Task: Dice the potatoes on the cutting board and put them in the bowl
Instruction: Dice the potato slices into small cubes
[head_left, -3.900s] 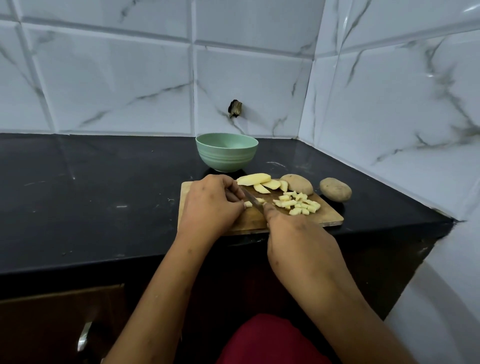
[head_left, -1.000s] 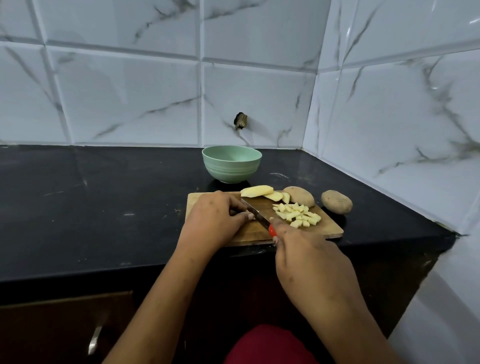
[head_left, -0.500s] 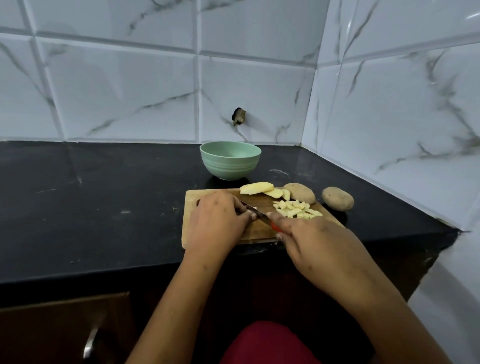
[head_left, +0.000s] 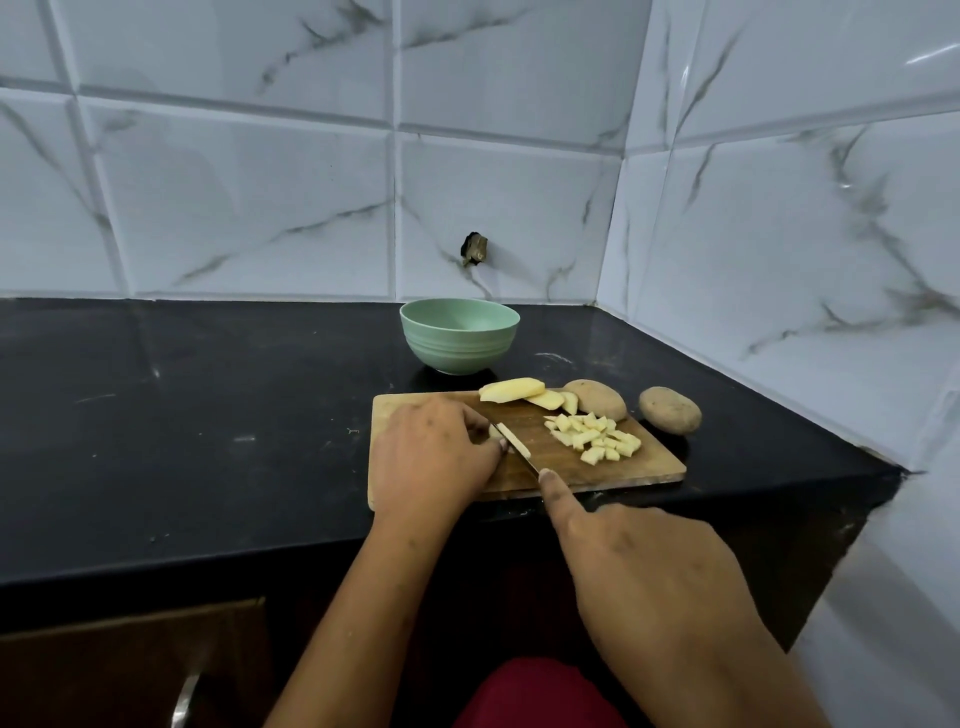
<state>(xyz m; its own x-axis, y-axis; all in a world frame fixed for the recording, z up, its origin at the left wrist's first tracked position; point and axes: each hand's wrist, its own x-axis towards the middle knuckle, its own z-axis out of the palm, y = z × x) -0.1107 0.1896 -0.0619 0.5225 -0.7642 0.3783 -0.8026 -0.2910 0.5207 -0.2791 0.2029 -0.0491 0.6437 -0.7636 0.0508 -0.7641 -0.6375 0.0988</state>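
A wooden cutting board (head_left: 644, 467) lies on the black counter. My left hand (head_left: 434, 457) curls over a potato piece at the board's left side, mostly hiding it. My right hand (head_left: 649, 566) grips a knife (head_left: 514, 447), index finger stretched along the blade's back, the blade set against the held piece. A heap of potato dice (head_left: 595, 436) lies right of the blade. Peeled potato slices (head_left: 524, 392) and a half potato with skin (head_left: 597, 397) sit at the board's far edge. A green bowl (head_left: 460, 335) stands behind the board.
A whole unpeeled potato (head_left: 670, 409) rests on the counter (head_left: 208, 415) right of the board. Marble-look tiled walls close in the back and right, forming a corner. Below the counter's front edge is a cabinet with a metal handle (head_left: 182, 696).
The dice pile has been pushed together at the right. My right hand has drawn back toward me, the knife's red handle now hidden. My left hand keeps holding a piece at the blade.
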